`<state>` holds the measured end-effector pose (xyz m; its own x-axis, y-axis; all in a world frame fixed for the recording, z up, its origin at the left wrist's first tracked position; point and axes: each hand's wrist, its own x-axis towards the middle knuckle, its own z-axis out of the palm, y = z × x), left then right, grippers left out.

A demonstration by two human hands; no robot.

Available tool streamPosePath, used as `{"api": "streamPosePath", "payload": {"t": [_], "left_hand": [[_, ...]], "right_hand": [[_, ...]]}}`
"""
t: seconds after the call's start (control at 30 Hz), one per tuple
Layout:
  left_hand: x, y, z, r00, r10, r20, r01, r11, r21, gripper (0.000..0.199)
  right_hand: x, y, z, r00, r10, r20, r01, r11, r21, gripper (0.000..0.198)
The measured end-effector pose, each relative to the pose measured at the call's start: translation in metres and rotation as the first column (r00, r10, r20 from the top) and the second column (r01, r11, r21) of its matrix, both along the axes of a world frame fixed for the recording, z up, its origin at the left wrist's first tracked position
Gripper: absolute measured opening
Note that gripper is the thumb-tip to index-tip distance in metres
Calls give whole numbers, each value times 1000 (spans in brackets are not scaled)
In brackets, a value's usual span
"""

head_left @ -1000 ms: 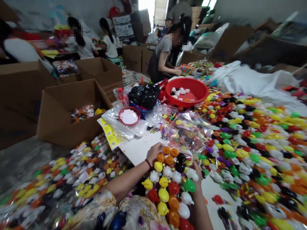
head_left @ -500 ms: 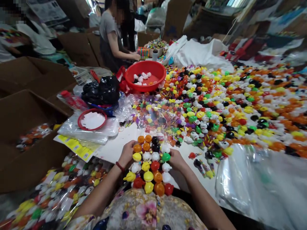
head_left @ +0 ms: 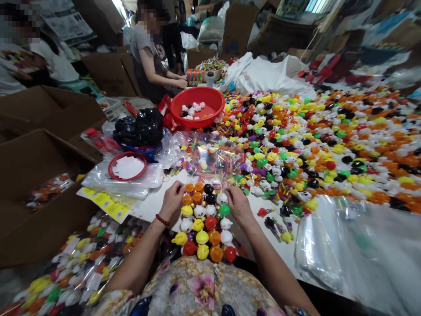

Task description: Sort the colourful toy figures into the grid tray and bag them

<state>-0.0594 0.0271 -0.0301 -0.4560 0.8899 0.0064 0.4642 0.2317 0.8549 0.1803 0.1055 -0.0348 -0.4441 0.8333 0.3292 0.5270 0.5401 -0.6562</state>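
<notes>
In front of my body is a clear plastic bag [head_left: 198, 225] packed with rows of small, round toy heads in orange, black, white, yellow, red and green. My left hand [head_left: 173, 201] pinches the bag's upper left edge, thumb and fingers together. At the upper right corner, my right hand [head_left: 238, 204] has its fingers closed on the film beside a white head. The lower end of the bag rests close to my flowered shirt [head_left: 200, 287]. The thin film between my fingers is hard to make out.
A large heap of loose toys [head_left: 329, 145] covers the table's right side. Flat clear bags [head_left: 319, 245] lie at front right. To the left are a red basket [head_left: 111, 169] of white cards, cardboard boxes [head_left: 49, 153] and filled bags. A co-worker [head_left: 148, 61] sits behind a red basin [head_left: 210, 107].
Both hands have moved up a little along the bag's edges, and the right hand's fingers now pinch the upper corner. The view has shifted slightly.
</notes>
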Motion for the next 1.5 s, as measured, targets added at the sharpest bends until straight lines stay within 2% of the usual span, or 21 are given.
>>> {"api": "streamPosePath", "payload": {"t": [0.13,0.33,0.43,0.57,0.7,0.87,0.97,1.1,1.27,1.4,1.5], "left_hand": [[0,-4,6,1000,-3,-28,4,999,40,31],[-5,-19,14,970,-147,-193,166,982,89,29],[-6,-23,17,957,-179,-227,206,973,100,29],[-6,-19,20,959,-190,-208,213,973,90,29],[-6,-13,23,976,-160,-147,172,982,74,26],[-7,-9,23,981,-132,-145,141,989,50,27],[-9,-10,21,967,-172,-189,188,980,67,28],[-14,-13,17,936,-242,-257,278,954,115,28],[-20,-19,15,911,-300,-284,350,925,146,26],[-21,-29,17,887,-345,-307,406,899,162,25],[-20,-40,20,871,-365,-329,424,896,130,26]], "right_hand": [[-1,-8,2,996,-72,-52,70,997,-45,17],[8,-30,8,987,-100,-127,86,990,-109,15],[11,-33,8,988,-63,-141,51,995,-89,16],[7,-22,8,992,-26,-121,18,998,-64,14],[-1,-5,13,996,-30,-82,21,993,-112,19],[-8,9,19,1000,7,-2,-7,996,-85,15],[-14,13,21,1000,5,25,-3,996,-89,23],[-18,15,20,998,57,-42,-60,994,-95,32],[-5,10,14,996,86,-28,-87,995,-45,30],[10,1,10,985,172,30,-173,984,44,25],[20,-9,11,972,230,47,-232,972,40,20]]}}
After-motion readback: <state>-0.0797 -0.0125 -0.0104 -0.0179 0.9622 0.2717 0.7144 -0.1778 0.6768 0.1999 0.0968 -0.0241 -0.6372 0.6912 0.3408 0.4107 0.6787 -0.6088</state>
